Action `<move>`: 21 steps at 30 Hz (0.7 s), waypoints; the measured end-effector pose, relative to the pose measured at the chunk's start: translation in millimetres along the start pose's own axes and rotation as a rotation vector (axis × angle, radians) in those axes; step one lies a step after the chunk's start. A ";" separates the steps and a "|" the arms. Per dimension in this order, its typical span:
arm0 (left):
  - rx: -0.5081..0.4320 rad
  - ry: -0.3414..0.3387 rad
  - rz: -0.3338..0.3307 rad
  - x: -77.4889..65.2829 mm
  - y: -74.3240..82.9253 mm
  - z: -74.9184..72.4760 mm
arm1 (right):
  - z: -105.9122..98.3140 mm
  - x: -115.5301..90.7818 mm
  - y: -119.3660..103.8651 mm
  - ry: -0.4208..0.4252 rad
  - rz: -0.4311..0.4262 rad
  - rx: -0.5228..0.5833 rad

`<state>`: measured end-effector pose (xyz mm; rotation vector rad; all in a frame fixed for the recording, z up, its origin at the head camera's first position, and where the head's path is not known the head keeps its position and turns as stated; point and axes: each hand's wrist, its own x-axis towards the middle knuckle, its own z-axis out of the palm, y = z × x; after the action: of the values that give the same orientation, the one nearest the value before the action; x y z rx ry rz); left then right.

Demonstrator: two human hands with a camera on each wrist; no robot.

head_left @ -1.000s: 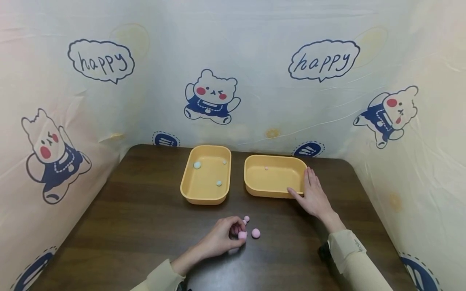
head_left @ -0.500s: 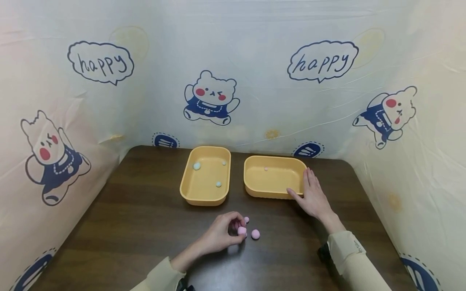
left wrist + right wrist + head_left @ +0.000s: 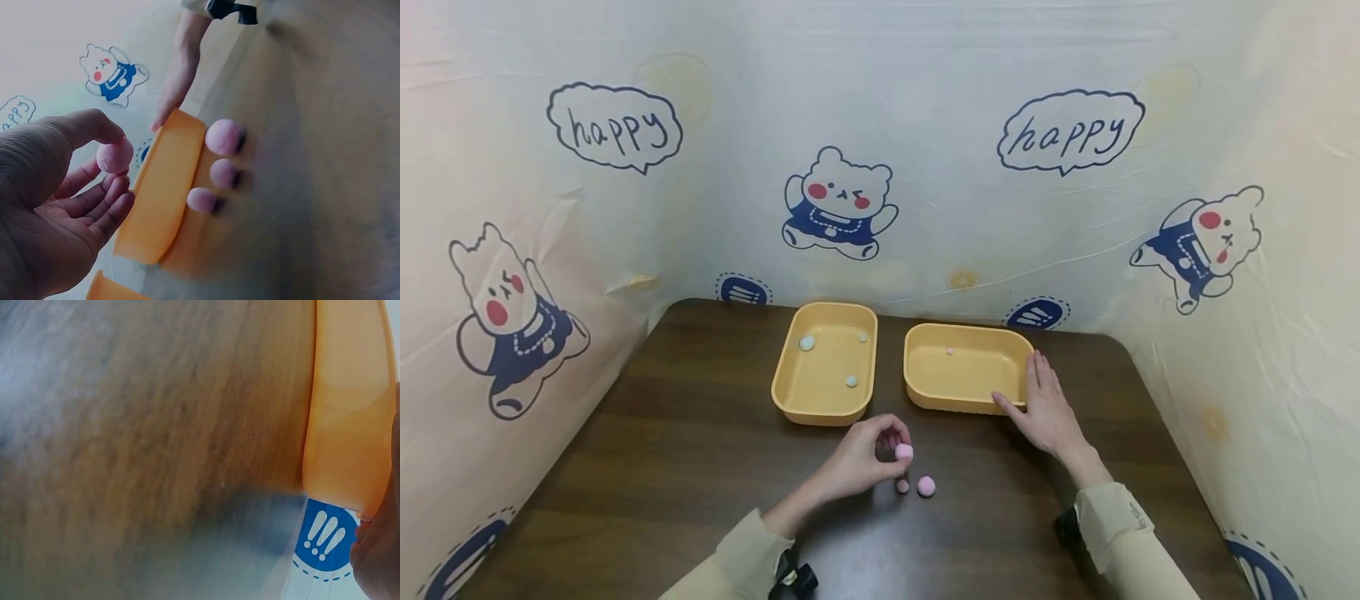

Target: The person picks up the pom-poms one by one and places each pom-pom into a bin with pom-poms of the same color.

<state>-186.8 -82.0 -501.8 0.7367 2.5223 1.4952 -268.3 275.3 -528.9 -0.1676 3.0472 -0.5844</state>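
Note:
My left hand (image 3: 867, 454) pinches a pink ball (image 3: 115, 155) between thumb and fingers, held above the table in front of the yellow trays. A larger pink ball (image 3: 927, 486) and a smaller pink ball (image 3: 902, 486) lie on the table just below that hand. Beside them, the left wrist view also has a third pink ball (image 3: 202, 200), hidden behind the hand in the head view. My right hand (image 3: 1051, 417) rests with straight fingers against the right end of the right yellow tray (image 3: 962, 400). A tiny pink ball (image 3: 950, 352) sits inside this tray.
To the left stands another yellow tray (image 3: 820, 396), turned lengthwise. It holds a larger pale green ball (image 3: 807, 342) and two smaller ones. The dark wooden table (image 3: 700, 433) meets a printed cloth backdrop (image 3: 940, 233) at the back and both sides.
My left hand has lifted the pink ball off the table and carried it forward toward the trays. A smaller ball behind it has come into view. The right hand stays on the tray.

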 end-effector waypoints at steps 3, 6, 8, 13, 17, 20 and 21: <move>0.004 0.017 -0.009 6.7 -0.7 -3.0 | 1.6 -0.4 1.1 0.006 -0.004 0.000; -0.002 0.031 -0.010 12.9 -1.3 -4.5 | 2.5 -1.9 2.4 0.009 -0.006 0.003; -0.004 0.039 -0.016 16.2 -1.4 -4.9 | 2.6 -3.4 2.8 0.007 -0.005 0.007; -0.001 0.056 -0.018 27.5 -2.1 -5.7 | 3.0 -4.3 2.7 0.002 -0.009 0.016; 0.004 0.068 0.006 40.6 -3.8 -7.0 | 1.8 -2.9 2.6 0.005 -0.012 0.018; 0.009 0.087 0.014 49.8 -4.3 -9.3 | 0.9 -1.5 2.0 0.008 -0.014 0.023; 0.010 0.094 0.011 52.4 -4.2 -10.1 | 0.9 -1.2 1.6 0.009 -0.015 0.026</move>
<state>-237.5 -67.4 -492.9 0.6982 2.5993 1.5574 -267.2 276.6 -530.4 -0.1884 3.0477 -0.6272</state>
